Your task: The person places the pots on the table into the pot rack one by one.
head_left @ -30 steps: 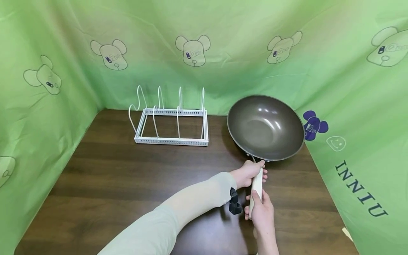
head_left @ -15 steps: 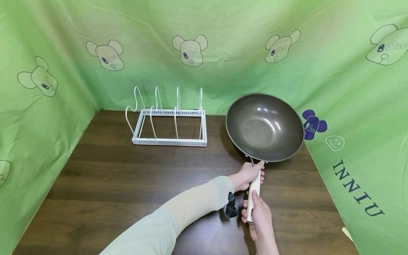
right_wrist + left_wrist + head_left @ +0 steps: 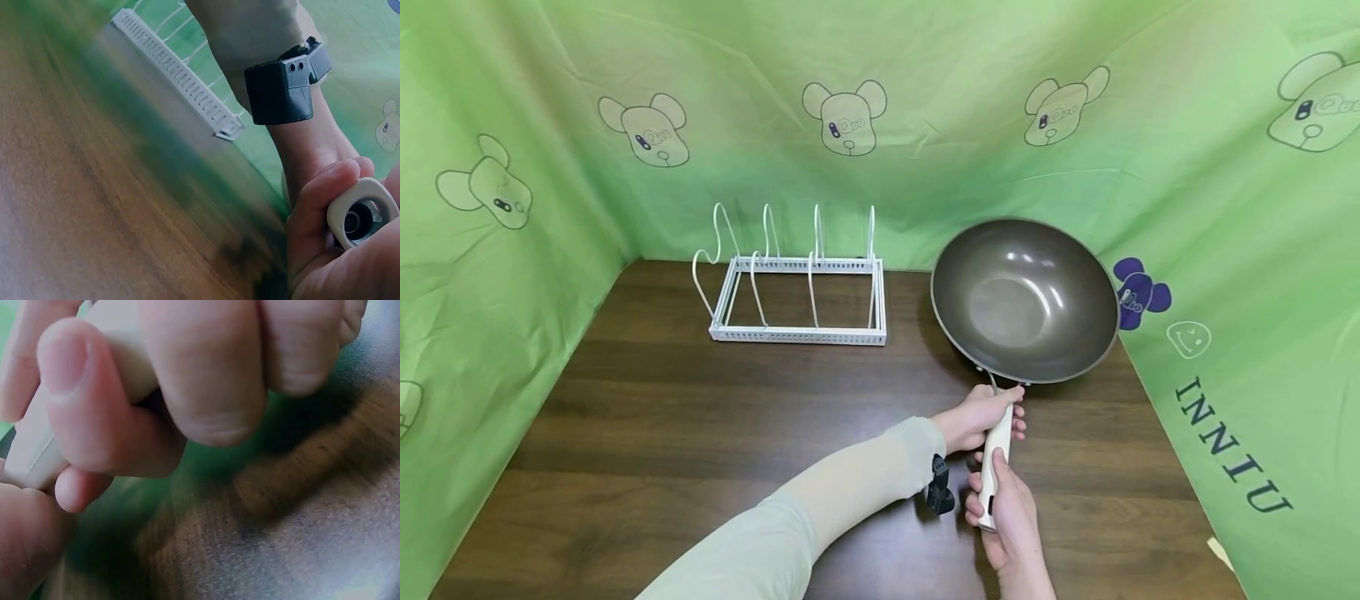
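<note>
A deep dark grey-brown wok [image 3: 1022, 300] stands at the back right of the table, its hollow facing up. Its long cream handle [image 3: 997, 446] points toward the person. My left hand [image 3: 981, 414] reaches across from the left and grips the handle close to the wok's rim. Lower down, my right hand [image 3: 1011, 512] holds the handle's end, thumb lying along the top. The left wrist view shows curled fingers [image 3: 200, 369] round the cream handle. In the right wrist view, the hollow butt of the handle [image 3: 337, 215] pokes out of the right hand's grasp.
A white wire pan rack [image 3: 797, 335] with upright loops stands at the back, left of the wok. Green printed cloth [image 3: 850, 192] encloses the dark wooden table [image 3: 700, 417] at the back and both sides. A black wrist camera [image 3: 939, 486] hangs under the left wrist.
The handle's end and the right hand have come slightly nearer to the person, and the slot near the handle's end now shows. Both hands keep their hold; the head view has shifted slightly.
</note>
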`<act>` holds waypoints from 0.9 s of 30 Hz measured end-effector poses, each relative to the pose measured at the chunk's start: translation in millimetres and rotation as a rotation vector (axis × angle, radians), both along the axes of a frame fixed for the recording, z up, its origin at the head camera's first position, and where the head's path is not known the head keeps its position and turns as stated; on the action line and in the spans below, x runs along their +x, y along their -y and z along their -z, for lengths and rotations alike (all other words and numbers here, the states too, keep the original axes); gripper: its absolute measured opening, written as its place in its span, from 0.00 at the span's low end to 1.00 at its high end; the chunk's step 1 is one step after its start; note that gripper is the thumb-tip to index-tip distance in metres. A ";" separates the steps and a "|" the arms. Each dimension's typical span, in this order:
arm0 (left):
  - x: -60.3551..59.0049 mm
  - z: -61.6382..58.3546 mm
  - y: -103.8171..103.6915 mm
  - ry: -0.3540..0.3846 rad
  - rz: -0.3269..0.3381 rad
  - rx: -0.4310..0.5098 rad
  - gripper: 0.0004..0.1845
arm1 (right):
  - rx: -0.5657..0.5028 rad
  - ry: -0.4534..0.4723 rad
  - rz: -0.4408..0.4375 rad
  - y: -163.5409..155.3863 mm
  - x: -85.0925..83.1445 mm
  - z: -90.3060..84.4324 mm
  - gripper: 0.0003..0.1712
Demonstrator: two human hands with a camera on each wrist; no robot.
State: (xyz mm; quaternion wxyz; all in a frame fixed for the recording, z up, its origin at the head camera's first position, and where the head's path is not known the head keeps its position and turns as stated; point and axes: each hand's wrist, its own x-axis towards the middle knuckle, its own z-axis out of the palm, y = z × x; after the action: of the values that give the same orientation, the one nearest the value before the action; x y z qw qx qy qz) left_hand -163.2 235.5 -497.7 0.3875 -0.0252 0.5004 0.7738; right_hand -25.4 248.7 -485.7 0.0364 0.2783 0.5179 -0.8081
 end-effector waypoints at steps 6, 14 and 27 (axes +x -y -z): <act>-1.8 4.5 -0.4 0.037 0.022 0.027 0.14 | 0.005 0.015 -0.011 -0.8 0.6 0.3 0.27; -7.7 9.7 0.1 0.099 0.077 0.096 0.11 | 0.035 0.049 0.014 0.5 -0.6 0.9 0.28; -7.0 7.6 1.7 0.077 0.104 0.111 0.12 | 0.080 0.039 0.021 3.6 -0.7 1.6 0.27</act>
State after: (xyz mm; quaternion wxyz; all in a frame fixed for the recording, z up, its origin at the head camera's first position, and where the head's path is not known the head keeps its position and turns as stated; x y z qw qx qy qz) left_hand -170.2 233.8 -505.3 0.4469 -0.0074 0.4421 0.7777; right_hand -26.1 245.1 -487.4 0.0268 0.3006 0.5458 -0.7817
